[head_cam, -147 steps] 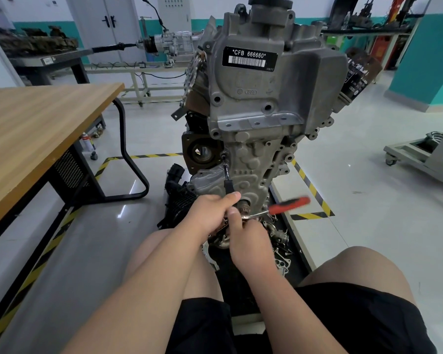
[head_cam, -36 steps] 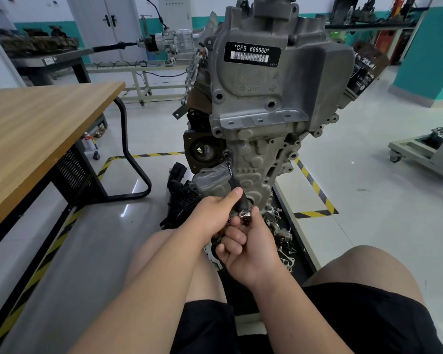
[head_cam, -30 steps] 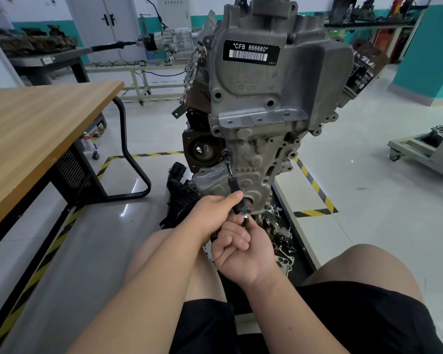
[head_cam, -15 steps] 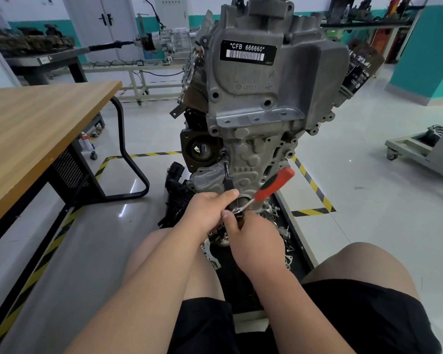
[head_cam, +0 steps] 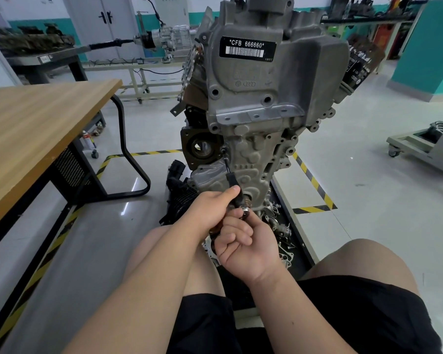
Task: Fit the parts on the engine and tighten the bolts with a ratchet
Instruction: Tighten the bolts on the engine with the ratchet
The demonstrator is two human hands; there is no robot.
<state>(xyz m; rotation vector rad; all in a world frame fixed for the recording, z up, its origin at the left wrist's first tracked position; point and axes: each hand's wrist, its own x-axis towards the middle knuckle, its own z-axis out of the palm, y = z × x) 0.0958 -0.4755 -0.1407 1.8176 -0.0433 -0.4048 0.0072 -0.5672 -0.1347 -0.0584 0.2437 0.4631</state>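
One ratchet (head_cam: 244,209) against engine (head_cam: 266,98), left hand (head_cam: 212,212) gripping shaft (head_cam: 230,176), right hand (head_cam: 251,246) seemingly enclosing handle

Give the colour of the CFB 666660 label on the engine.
Black label with white lettering and a white barcode; head view.

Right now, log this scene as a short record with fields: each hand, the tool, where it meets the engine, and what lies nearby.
left hand: grips the lower end of the extension bar
right hand: fingers curled round the ratchet, handle mostly hidden
bar tip: on a bolt at the left edge of the engine
label: reads CFB 666660
beside engine: wooden table, on the person's left
engine base: loose metal parts
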